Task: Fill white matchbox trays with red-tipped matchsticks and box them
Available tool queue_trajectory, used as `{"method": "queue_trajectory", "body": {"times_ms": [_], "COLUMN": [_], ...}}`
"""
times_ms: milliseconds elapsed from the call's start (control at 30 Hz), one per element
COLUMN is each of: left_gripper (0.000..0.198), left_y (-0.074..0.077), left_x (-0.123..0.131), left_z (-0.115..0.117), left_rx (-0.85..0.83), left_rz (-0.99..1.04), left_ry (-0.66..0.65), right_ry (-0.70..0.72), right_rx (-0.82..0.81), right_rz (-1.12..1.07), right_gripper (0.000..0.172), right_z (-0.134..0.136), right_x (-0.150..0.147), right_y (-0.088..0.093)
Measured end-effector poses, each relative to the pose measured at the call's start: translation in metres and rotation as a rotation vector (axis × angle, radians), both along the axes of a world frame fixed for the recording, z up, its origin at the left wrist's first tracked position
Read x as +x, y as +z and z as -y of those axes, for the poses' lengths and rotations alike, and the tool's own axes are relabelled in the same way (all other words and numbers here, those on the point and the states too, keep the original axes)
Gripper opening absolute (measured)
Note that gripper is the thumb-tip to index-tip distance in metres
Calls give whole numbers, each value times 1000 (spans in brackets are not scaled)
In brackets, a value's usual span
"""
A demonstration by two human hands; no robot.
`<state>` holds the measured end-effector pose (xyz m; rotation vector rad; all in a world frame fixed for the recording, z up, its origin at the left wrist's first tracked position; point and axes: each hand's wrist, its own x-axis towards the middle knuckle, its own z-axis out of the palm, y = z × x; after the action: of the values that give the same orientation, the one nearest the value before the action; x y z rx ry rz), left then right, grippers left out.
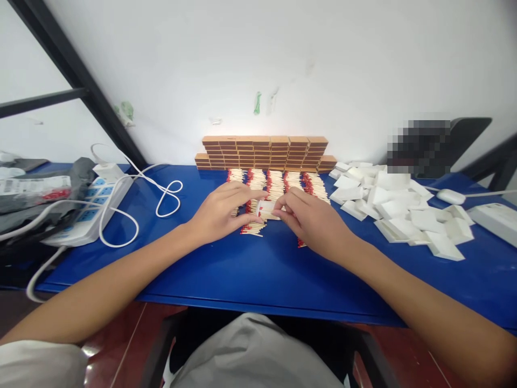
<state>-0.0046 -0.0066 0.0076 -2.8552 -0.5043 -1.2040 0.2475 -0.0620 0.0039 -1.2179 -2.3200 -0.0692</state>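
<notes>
At the center of the frame, you hold a small white tray (pixel 266 208) with red-tipped matches in it, over rows of matches (pixel 276 186) laid out on a blue surface (pixel 238 275). Your left hand (pixel 220 211) curves around the tray's left end, thumb below and fingers above; your right hand (pixel 317 218) pinches at its right end, thumb and fingertips drawn together (whether they also grip matches cannot be told). The rows, five across, stand side by side, most of their red heads turned toward the left of the frame, a few strays at the near end just beside your left hand.

Behind them, at upper center, brown matchboxes (pixel 266 153) are stacked low in front of a pale wall (pixel 343 64). To the right of the frame, more white trays (pixel 404 207) lie in a loose, tumbled heap, well apart from your right hand. At left, white cables (pixel 137 223) loop around a power strip (pixel 91 207) with blue sockets, beside a dark bag (pixel 36 199). Your gray garment (pixel 250 358) shows at the bottom center.
</notes>
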Motion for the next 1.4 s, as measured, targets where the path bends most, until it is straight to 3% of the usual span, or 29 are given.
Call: {"method": "queue_trajectory", "body": {"times_ms": [333,633,833,1000,1167,1267,1400], "left_gripper": [45,45,43,42,42,42,44], "left_y": [-4,-1,0,-2,-3,-3,-4], "left_x": [1,-3,-8,-11,-11,-11,-10], "left_z": [-1,-4,-11,-17,-19,-19,-15], "left_rx": [19,-20,38,23,56,59,30], "left_rz": [4,45,36,14,15,15,28], "left_ry": [-17,17,88,116,111,105,103], "right_ry": [71,117,200,175,212,232,95], "right_rx": [124,173,52,-133,-288,-277,-95], "right_rz": [-6,-193,-168,-89,-52,-78,-202], "right_gripper": [13,9,8,6,9,9,8], "right_z": [-3,10,13,10,8,7,3], "right_x": [-1,-8,-15,-20,-21,-17,-8], "right_y": [-8,6,-9,-26,-26,-19,-9]}}
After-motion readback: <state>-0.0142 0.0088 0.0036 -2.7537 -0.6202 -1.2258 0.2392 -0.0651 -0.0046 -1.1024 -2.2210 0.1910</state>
